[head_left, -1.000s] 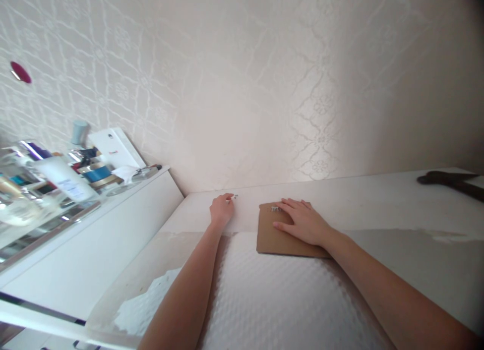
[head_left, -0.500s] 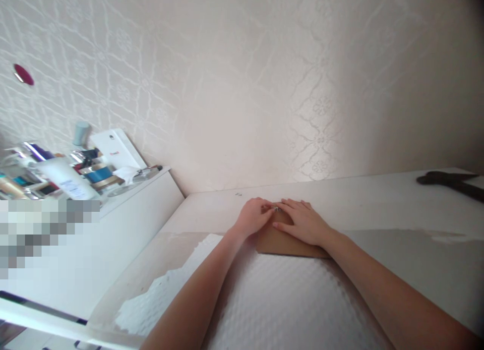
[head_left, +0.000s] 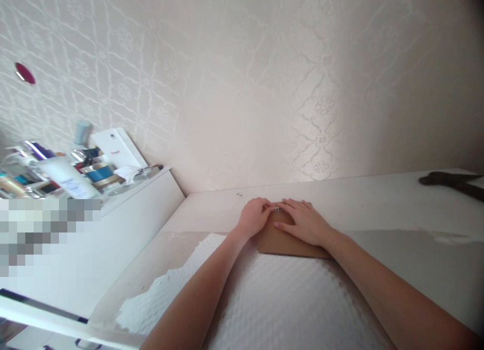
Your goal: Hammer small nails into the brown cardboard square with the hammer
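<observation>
A brown board (head_left: 289, 244), like cardboard or thin wood, lies on the white quilted cloth near the wall. At its far edge my left hand (head_left: 255, 218) has thumb and fingers pinched together by a small shiny metal piece (head_left: 278, 209), too small to name. Flat on the board's right part rests my right hand (head_left: 305, 220), fingers stretched out and thumb apart. Its fingertips come close to the metal piece. The far right part of the board is hidden under that hand.
At the far right a dark tool (head_left: 449, 181), perhaps a hammer, lies on the white surface (head_left: 378, 201). Tiny bits (head_left: 239, 194) lie near the wall. A white cabinet (head_left: 139, 229) on the left carries bottles, a blue tape-like roll (head_left: 101, 173) and a white box (head_left: 120, 149).
Both hands stay on the board almost unmoved. The whole view has shifted very slightly.
</observation>
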The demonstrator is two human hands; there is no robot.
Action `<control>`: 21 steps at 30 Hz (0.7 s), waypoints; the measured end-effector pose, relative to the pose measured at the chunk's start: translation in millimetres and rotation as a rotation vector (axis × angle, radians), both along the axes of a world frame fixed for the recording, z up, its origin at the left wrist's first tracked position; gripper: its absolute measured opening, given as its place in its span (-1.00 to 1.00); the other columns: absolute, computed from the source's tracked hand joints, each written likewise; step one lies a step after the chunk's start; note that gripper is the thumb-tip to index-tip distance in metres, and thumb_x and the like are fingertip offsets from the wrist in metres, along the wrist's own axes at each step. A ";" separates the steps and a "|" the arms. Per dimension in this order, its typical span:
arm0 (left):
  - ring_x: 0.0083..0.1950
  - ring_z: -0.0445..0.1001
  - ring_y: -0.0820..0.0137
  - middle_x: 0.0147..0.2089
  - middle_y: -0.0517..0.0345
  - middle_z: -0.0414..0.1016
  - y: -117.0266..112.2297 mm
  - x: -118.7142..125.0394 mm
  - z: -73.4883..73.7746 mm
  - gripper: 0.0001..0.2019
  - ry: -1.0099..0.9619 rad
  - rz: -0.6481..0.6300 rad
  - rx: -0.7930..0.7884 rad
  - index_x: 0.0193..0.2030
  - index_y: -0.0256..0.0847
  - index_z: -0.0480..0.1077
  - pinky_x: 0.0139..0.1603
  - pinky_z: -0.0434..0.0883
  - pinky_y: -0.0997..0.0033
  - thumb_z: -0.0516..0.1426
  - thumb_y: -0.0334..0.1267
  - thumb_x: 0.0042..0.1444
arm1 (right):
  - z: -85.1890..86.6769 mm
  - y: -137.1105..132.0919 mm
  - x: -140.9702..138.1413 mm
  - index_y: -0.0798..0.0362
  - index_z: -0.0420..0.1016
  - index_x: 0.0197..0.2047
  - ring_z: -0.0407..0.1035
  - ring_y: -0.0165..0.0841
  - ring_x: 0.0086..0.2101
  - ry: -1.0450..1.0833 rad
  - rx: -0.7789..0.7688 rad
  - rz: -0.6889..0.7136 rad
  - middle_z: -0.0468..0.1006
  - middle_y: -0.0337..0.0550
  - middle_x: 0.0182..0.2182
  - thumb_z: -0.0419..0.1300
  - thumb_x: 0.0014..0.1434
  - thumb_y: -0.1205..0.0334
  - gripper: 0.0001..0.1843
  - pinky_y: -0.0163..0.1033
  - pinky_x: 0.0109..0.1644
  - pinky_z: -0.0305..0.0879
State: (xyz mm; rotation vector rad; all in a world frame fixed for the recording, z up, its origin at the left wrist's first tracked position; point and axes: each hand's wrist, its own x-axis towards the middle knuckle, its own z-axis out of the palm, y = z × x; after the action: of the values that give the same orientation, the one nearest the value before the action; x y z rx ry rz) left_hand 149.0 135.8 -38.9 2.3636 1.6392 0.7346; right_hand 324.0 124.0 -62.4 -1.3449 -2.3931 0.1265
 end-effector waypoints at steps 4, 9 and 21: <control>-0.16 0.48 0.37 -0.23 0.13 0.57 0.4 0.2 -0.4 -0.88 -0.052 0.017 -0.017 -0.28 -0.19 0.50 -0.02 0.36 0.40 0.11 -0.32 0.15 | -1.2 0.6 0.1 0.01 0.26 0.24 0.12 -0.08 0.19 0.001 0.000 -0.002 0.25 0.05 0.23 -0.05 0.18 -0.23 -0.31 0.12 0.24 -0.03; -0.16 0.49 0.36 -0.23 0.12 0.58 -0.1 0.5 -0.2 -0.86 -0.037 0.032 -0.018 -0.29 -0.19 0.50 -0.02 0.36 0.39 0.10 -0.31 0.15 | -1.2 1.1 0.1 0.01 0.26 0.24 0.11 -0.08 0.20 0.000 -0.002 -0.001 0.25 0.05 0.23 -0.04 0.18 -0.22 -0.31 0.12 0.24 -0.03; -0.24 0.53 0.40 -0.23 0.17 0.58 17.2 -23.7 2.0 -0.90 -0.202 0.303 0.022 -0.24 -0.16 0.45 -0.12 0.41 0.41 0.11 -0.33 0.14 | -2.1 0.8 0.1 0.06 0.27 0.23 0.12 -0.07 0.19 0.008 0.002 -0.013 0.25 0.07 0.22 -0.04 0.18 -0.20 -0.31 0.13 0.24 -0.01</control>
State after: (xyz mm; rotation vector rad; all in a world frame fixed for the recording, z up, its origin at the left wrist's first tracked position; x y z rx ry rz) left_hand 125.3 152.9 -36.9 1.9967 1.9251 1.0120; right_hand 324.0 124.9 -64.4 -1.3563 -2.3770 0.1251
